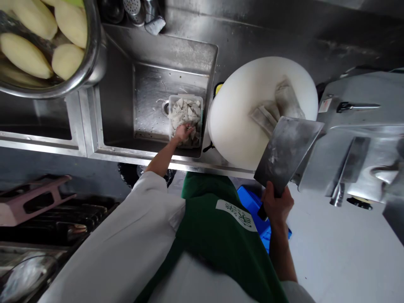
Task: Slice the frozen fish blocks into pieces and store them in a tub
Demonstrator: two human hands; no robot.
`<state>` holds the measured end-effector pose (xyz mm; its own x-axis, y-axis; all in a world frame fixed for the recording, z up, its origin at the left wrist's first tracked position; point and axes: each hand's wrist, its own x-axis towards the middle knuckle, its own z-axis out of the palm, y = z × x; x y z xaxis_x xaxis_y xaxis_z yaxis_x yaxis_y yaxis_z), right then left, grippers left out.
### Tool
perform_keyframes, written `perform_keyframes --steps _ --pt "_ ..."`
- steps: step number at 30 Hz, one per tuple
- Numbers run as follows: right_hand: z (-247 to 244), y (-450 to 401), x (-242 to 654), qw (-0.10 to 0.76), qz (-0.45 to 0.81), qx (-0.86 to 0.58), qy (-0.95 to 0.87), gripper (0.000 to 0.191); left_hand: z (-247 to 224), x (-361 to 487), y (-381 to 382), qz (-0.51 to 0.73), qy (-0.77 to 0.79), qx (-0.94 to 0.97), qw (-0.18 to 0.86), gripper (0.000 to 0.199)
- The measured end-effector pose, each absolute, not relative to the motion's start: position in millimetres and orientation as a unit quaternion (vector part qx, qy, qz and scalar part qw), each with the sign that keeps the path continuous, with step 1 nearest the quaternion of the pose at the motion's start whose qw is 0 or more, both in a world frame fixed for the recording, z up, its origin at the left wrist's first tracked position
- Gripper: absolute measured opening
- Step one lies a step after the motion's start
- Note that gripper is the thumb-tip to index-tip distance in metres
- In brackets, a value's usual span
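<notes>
My left hand (184, 132) reaches into a clear plastic container (170, 101) in the sink, its fingers curled among pale, greyish cut pieces (184, 110). Whatever lies inside those fingers is hidden. In my right hand (277, 203) is a cleaver (285, 153), gripped by its dark handle. Its broad blade is raised over the near right edge of a round white cutting board (235, 118). Several limp greyish-white slabs (286, 99) lie on the board, partly behind the blade.
A metal pot (94, 54) of peeled potatoes (27, 54) stands at upper left. The container sits by the drain of the steel sink (148, 101). Right of the board, a small knife (360, 106) and another cleaver (350, 164) rest on metal equipment. Shakers (135, 10) stand behind the sink.
</notes>
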<state>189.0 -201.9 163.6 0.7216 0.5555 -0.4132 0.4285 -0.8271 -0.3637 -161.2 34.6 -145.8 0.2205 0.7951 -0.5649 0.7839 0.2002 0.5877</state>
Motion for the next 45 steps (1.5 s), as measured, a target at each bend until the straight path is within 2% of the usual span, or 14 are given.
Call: perform_keyframes --steps 3,8,16,19,21,26,29,33,39,45 --pt "165 -199 189 0.117 0.256 -0.920 -0.272 0.042 -145 -163 37 -0.026 0.651 0.638 0.411 0.039" --pt "167 -194 188 0.117 0.265 -0.920 -0.266 0.043 -140 -174 37 -0.065 0.685 0.633 0.355 0.058" --pt "163 -194 187 0.123 0.273 -0.916 -0.268 0.047 -137 -166 28 -0.102 0.663 0.642 0.373 0.043" --pt "164 -194 187 0.119 0.273 -0.915 -0.272 0.047 -131 -165 21 -0.087 0.668 0.641 0.368 0.059" --pt "165 -193 186 0.113 0.270 -0.916 -0.275 0.046 -124 -167 18 -0.074 0.686 0.634 0.349 0.063" --pt "165 -192 185 0.114 0.273 -0.917 -0.266 0.044 -109 -170 19 -0.084 0.698 0.645 0.298 0.061" --pt "164 -192 185 0.117 0.274 -0.915 -0.271 0.044 -108 -158 17 -0.111 0.650 0.704 0.264 0.056" --pt "165 -191 183 0.114 0.274 -0.913 -0.280 0.046 -126 -126 13 -0.133 0.543 0.774 0.298 0.054" --pt "170 -193 181 0.100 0.251 -0.921 -0.279 0.042 -159 -100 12 -0.136 0.546 0.768 0.307 0.047" --pt "170 -200 183 0.110 0.250 -0.928 -0.254 0.045 -166 -108 2 -0.153 0.491 0.797 0.318 0.044"
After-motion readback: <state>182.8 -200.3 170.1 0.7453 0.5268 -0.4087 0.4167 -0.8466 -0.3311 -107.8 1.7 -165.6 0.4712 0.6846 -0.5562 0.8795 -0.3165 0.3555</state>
